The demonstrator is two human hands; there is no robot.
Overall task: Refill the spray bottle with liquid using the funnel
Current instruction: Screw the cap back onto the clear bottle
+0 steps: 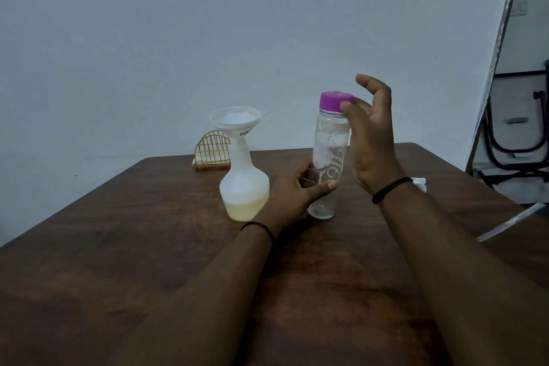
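Head view: clear plastic bottle (328, 157), purple cap on, seemingly emptied, gripped by left hand (292, 187); right hand (370, 134) loosely open at cap. White funnel (234, 120) seated in part-filled translucent spray bottle (243, 184); nozzle refit pending.

- A white spray bottle (244, 184) stands upright on the dark wooden tabletop (118, 246), with pale yellow liquid (248, 209) filling its lowest part.
- A white funnel (234, 122) sits in the bottle's neck.
- Just to its right stands a clear water bottle (328, 157) with a purple cap (335, 101).
- The left hand (292, 190) grips the water bottle low on its body, fingers and thumb curled round it.
- The right hand (371, 140) is beside the cap, one fingertip touching its edge, the other fingers loosely bent.
- Each wrist wears a dark band.
- A gold wire holder (212, 151) sits at the tabletop's far edge, against a plain wall (178, 24).
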